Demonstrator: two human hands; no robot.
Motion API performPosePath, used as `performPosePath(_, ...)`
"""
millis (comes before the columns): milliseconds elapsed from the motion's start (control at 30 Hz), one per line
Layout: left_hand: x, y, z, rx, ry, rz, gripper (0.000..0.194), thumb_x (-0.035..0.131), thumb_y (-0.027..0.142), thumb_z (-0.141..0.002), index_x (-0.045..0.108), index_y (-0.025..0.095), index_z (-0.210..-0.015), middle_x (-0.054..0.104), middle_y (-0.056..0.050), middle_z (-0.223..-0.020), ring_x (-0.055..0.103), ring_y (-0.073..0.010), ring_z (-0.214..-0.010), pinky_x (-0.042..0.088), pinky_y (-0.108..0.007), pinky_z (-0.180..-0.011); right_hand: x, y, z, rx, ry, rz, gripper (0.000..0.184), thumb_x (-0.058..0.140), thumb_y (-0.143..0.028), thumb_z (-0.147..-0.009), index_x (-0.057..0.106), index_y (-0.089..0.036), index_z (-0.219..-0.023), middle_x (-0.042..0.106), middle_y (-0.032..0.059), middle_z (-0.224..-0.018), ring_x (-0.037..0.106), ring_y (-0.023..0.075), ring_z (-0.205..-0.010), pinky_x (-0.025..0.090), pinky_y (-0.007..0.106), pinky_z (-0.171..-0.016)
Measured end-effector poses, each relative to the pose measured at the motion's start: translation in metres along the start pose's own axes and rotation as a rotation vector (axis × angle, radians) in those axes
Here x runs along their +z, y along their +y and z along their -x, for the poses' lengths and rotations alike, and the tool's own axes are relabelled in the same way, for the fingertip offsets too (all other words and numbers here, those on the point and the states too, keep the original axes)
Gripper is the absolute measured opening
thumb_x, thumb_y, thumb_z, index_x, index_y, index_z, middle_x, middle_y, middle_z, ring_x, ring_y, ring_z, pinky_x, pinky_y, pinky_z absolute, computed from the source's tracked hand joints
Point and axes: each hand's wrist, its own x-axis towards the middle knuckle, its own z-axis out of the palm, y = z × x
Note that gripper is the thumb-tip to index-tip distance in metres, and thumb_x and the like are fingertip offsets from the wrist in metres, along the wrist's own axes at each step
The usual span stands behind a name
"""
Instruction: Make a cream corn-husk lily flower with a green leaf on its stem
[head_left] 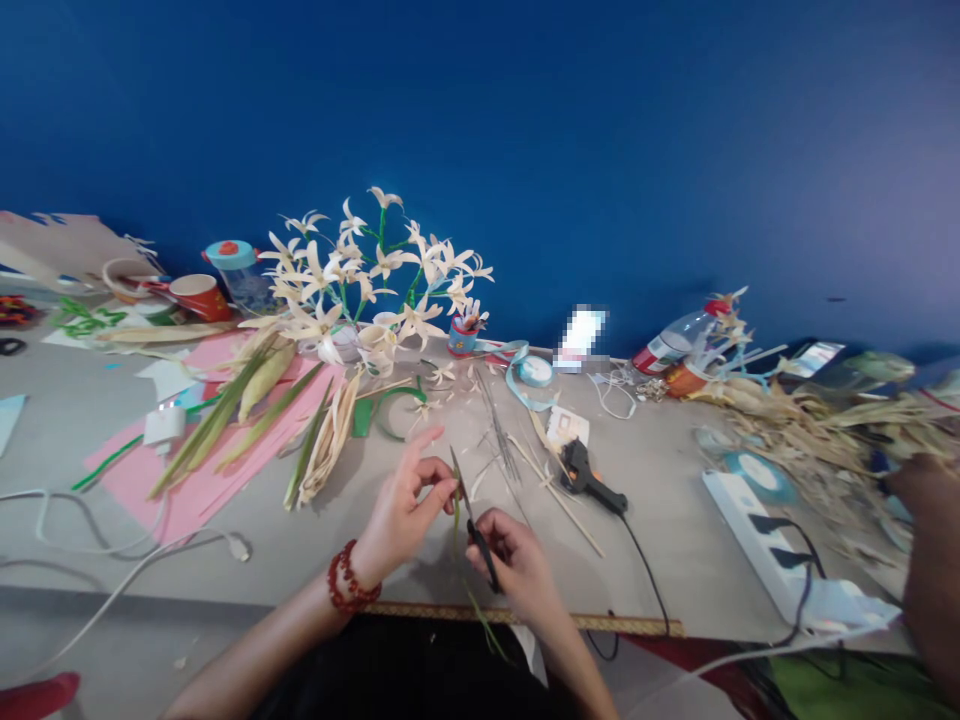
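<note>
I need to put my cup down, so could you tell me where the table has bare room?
Bare patches: between the pink paper and the left hand, and between the glue gun and power strip. Around the flowers and husks it is crowded.

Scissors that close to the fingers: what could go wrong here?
The right hand works the scissors on a thin green strip pinched by the left hand, so the blades could nick a fingertip. The glue gun lies plugged in nearby; a sleeve or the cord might snag it.
</note>
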Motion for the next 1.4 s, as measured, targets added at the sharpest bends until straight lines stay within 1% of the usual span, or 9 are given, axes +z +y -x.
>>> performPosePath(167, 0.000, 0.000, 0.000, -0.114, -0.012, 0.181, 0.051, 0.062, 0.025, -0.089, 0.038, 0.020, -0.134, 0.059, 0.004, -0.075, 0.057, -0.0118, -0.065, 0.044, -0.026, -0.066, 0.001, -0.002, -0.001, 0.017, -0.002, -0.060, 0.045, 0.076, -0.054, -0.071, 0.044, -0.022, -0.069, 0.038, -0.0071, -0.059, 0.033, 0.0104, -0.055, 0.028, 0.023, -0.052)
performPosePath(233, 0.001, -0.002, 0.002, -0.153, -0.034, 0.251, 0.037, 0.063, 0.028, -0.089, 0.047, 0.019, -0.122, 0.059, 0.003, -0.075, 0.056, -0.0114, -0.065, 0.044, -0.026, -0.066, 0.001, -0.003, -0.002, 0.032, 0.002, -0.080, 0.047, 0.076, -0.056, -0.071, 0.043, -0.023, -0.070, 0.038, -0.0072, -0.059, 0.033, 0.0105, -0.055, 0.028, 0.022, -0.052)
performPosePath(300, 0.001, -0.003, 0.003, -0.195, -0.060, 0.281, 0.021, 0.062, 0.033, -0.090, 0.055, 0.017, -0.102, 0.058, 0.002, -0.073, 0.054, -0.0108, -0.063, 0.043, -0.026, -0.065, 0.001, -0.004, -0.002, 0.032, 0.007, -0.080, 0.047, 0.075, -0.057, -0.071, 0.043, -0.022, -0.070, 0.038, -0.0072, -0.059, 0.034, 0.0103, -0.054, 0.029, 0.022, -0.052)
performPosePath(367, 0.002, -0.003, 0.003, -0.222, -0.074, 0.284, 0.021, 0.061, 0.036, -0.091, 0.057, 0.016, -0.087, 0.058, 0.002, -0.070, 0.051, -0.0105, -0.061, 0.042, -0.025, -0.063, 0.001, -0.005, -0.002, 0.015, 0.006, -0.066, 0.047, 0.075, -0.057, -0.072, 0.044, -0.022, -0.070, 0.039, -0.0069, -0.060, 0.034, 0.0102, -0.055, 0.028, 0.022, -0.052)
performPosePath(433, 0.004, -0.002, 0.003, -0.226, -0.069, 0.287, 0.023, 0.061, 0.036, -0.091, 0.056, 0.016, -0.082, 0.056, 0.002, -0.068, 0.049, -0.0105, -0.060, 0.041, -0.025, -0.062, 0.002, -0.005, -0.002, 0.006, -0.005, -0.055, 0.047, 0.074, -0.058, -0.073, 0.044, -0.022, -0.071, 0.040, -0.0066, -0.060, 0.034, 0.0103, -0.056, 0.028, 0.023, -0.053)
performPosePath(733, 0.012, -0.001, 0.004, -0.233, -0.022, 0.322, 0.024, 0.060, 0.033, -0.090, 0.053, 0.017, -0.074, 0.050, 0.004, -0.061, 0.046, -0.0106, -0.059, 0.038, -0.024, -0.062, 0.006, 0.002, 0.000, -0.081, -0.024, -0.066, 0.048, 0.067, -0.065, -0.077, 0.046, -0.021, -0.076, 0.039, -0.0053, -0.066, 0.033, 0.0111, -0.059, 0.029, 0.024, -0.054)
performPosePath(1000, 0.015, -0.003, 0.007, -0.201, -0.002, 0.263, 0.026, 0.057, 0.035, -0.092, 0.051, 0.017, -0.074, 0.049, 0.004, -0.061, 0.044, -0.0104, -0.058, 0.037, -0.024, -0.061, 0.010, -0.001, 0.002, -0.062, 0.016, 0.026, 0.042, 0.068, -0.056, -0.079, 0.044, -0.022, -0.075, 0.039, -0.0063, -0.063, 0.032, 0.0104, -0.056, 0.028, 0.023, -0.052)
performPosePath(1200, 0.015, -0.003, 0.006, -0.181, 0.001, 0.197, 0.025, 0.055, 0.035, -0.092, 0.050, 0.018, -0.074, 0.047, 0.005, -0.061, 0.043, -0.0103, -0.058, 0.037, -0.023, -0.059, 0.008, 0.000, 0.002, -0.089, 0.037, 0.114, 0.039, 0.067, -0.053, -0.080, 0.044, -0.021, -0.074, 0.035, -0.0072, -0.062, 0.030, 0.0104, -0.056, 0.026, 0.023, -0.051)
performPosePath(1400, 0.017, 0.002, 0.006, -0.175, 0.004, 0.172, 0.026, 0.055, 0.036, -0.092, 0.049, 0.018, -0.073, 0.046, 0.005, -0.061, 0.043, -0.0106, -0.058, 0.037, -0.024, -0.059, 0.009, 0.007, 0.002, -0.101, 0.026, 0.048, 0.041, 0.066, -0.055, -0.081, 0.043, -0.022, -0.075, 0.038, -0.0061, -0.065, 0.033, 0.0109, -0.058, 0.028, 0.023, -0.053)
